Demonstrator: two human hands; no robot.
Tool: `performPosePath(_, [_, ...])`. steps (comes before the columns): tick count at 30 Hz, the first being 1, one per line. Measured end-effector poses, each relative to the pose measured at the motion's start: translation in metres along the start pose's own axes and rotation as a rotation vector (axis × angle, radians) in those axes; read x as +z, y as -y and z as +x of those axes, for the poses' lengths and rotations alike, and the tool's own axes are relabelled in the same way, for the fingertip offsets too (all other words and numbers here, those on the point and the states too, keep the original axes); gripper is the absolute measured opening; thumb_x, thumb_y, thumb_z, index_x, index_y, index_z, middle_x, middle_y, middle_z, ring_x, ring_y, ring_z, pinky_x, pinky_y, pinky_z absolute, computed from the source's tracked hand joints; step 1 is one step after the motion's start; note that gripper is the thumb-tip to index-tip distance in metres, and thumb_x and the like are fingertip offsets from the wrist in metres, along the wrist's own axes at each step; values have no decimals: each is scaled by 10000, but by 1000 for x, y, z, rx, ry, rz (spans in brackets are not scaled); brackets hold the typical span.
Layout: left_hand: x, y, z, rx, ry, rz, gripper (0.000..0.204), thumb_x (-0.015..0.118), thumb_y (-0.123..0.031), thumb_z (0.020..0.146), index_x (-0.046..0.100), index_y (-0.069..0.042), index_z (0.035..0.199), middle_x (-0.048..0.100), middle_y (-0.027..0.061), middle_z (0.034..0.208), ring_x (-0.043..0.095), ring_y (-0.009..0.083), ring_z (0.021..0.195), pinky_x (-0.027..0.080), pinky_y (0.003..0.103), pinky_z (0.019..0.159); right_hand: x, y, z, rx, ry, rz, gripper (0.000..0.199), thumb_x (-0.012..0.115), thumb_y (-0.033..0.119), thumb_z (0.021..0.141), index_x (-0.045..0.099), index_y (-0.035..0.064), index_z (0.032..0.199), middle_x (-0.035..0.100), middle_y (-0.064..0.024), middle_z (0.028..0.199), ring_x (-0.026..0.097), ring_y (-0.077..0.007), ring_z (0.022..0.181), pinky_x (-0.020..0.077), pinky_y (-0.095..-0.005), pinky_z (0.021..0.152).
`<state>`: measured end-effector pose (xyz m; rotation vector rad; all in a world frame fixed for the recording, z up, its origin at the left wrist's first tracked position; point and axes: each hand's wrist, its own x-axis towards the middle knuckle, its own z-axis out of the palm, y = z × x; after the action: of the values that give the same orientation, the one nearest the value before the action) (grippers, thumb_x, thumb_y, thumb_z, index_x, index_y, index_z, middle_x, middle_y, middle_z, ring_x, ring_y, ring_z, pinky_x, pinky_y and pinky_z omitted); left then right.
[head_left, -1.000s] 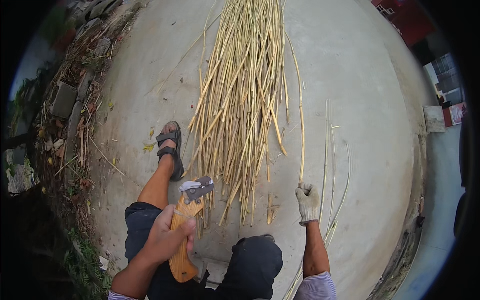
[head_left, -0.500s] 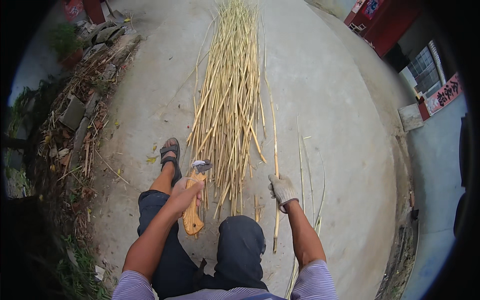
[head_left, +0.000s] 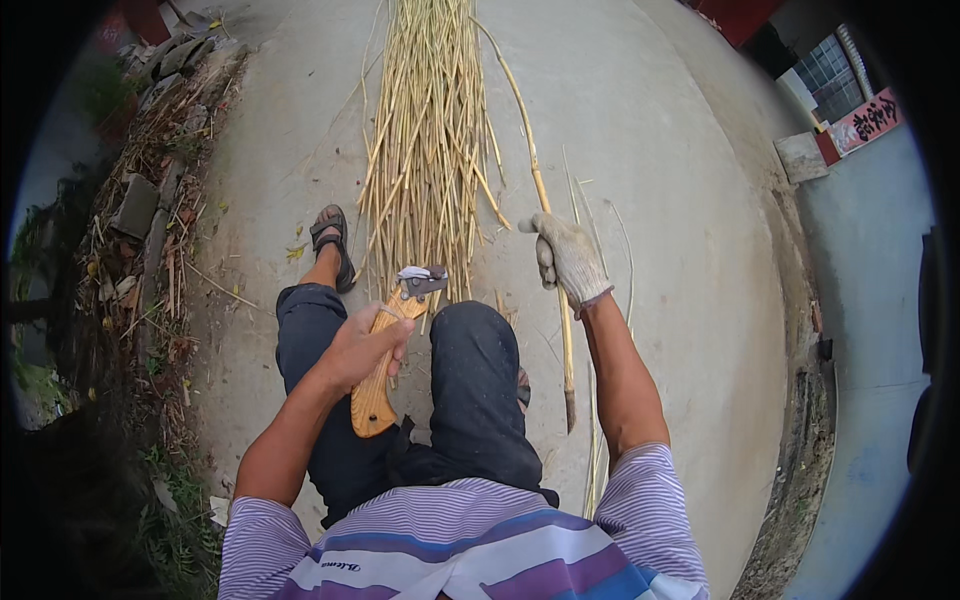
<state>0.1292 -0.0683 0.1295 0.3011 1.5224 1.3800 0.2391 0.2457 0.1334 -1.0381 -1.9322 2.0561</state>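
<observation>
My bare left hand [head_left: 370, 345] is wrapped round a hand tool with a curved, light wooden handle [head_left: 373, 403] and a dark metal head [head_left: 425, 280] with something white on it. The tool is above my left thigh, and its exact kind is unclear. My right hand [head_left: 570, 257], in a whitish knitted glove, grips a long yellowish cane [head_left: 525, 130] near its lower part. The cane slants away ahead, its cut lower end hanging beside my knee. A long heap of similar canes [head_left: 425, 150] lies on the concrete ahead, left of the held one.
Several thin stalks [head_left: 628, 250] lie on the concrete [head_left: 690, 330] right of my right hand. Bricks and plant debris [head_left: 135, 205] line the left edge. A blue-grey wall [head_left: 865, 300] runs along the right. My sandalled left foot [head_left: 333, 245] stands beside the heap.
My right hand has risen and lifted the cane, whose lower end has moved up. My left hand and the tool are slightly higher. The view has tilted down, showing more of my striped shirt.
</observation>
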Motion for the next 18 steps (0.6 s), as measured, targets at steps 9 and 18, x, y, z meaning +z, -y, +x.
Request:
performPosePath(9, [35,18,-108,-201,359,51,298,656,-272,995,476,-34,1003,548,-1,703,553,73,547,465,235,508,57,56,21,-227,-25,122,318,548,288,993,701,14,1044,471,29,544,436,-92,406,370,-276,377])
performPosePath(18, [37,21,-129,-83,238,238,406,696,-269,963,480,28,1133,590,24,744,558,73,558,481,240,512,94,87,19,-368,-64,198,318,540,283,973,707,19,1035,501,13,567,457,-103,406,414,-300,379])
